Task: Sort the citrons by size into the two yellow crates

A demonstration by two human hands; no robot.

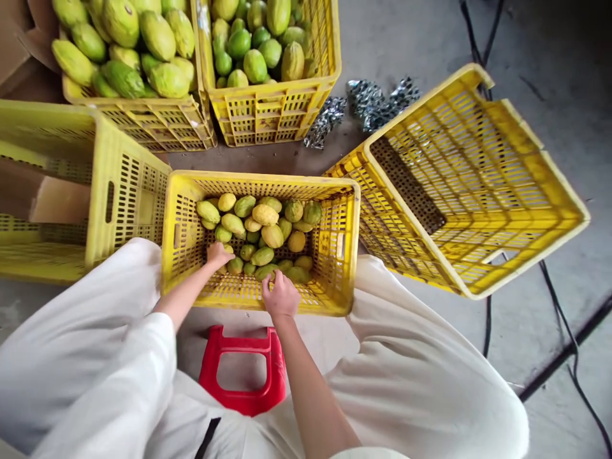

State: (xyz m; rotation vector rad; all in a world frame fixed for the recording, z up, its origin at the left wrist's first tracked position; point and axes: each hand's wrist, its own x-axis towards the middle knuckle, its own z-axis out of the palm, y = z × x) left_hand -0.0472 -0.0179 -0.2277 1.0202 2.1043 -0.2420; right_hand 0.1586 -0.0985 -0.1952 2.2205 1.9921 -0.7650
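Head view: both hands [220, 254] [282, 296] palm-down

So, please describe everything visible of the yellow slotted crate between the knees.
The yellow rectangular crate, apparently plastic, opens upward, with slotted walls, a solid rim and a handle hole at each end. Oval green-yellow fruits lie across its bottom. The bare left hand and right hand reach inside; white-trousered knees flank it.

Looks like a produce packing or sorting area. Bare concrete floor [373, 32], vented yellow plastic crates [262, 178], loose green-yellow fruit [266, 215], cardboard [62, 201], black cables [545, 371] on the ground.
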